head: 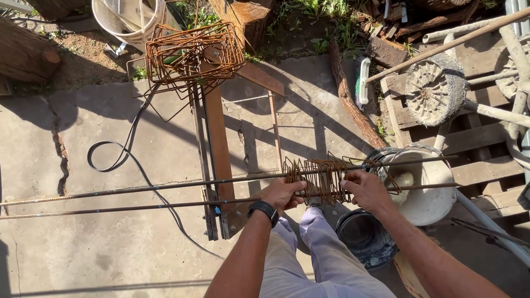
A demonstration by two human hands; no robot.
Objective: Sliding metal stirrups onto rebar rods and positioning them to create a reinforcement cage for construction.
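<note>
Across the wooden trestle, two long rebars carry a bunch of rusty stirrups. Left hand and right hand clasp the bunch's ends. Advice: slide stirrups singly, keeping them square to the bars.

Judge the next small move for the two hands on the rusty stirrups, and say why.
Probably slide one stirrup off the bunch toward the left. The stirrups sit packed together on the two long bars, the left hand and right hand grip either side of the bunch, and the bars' long left stretch carries none.
</note>
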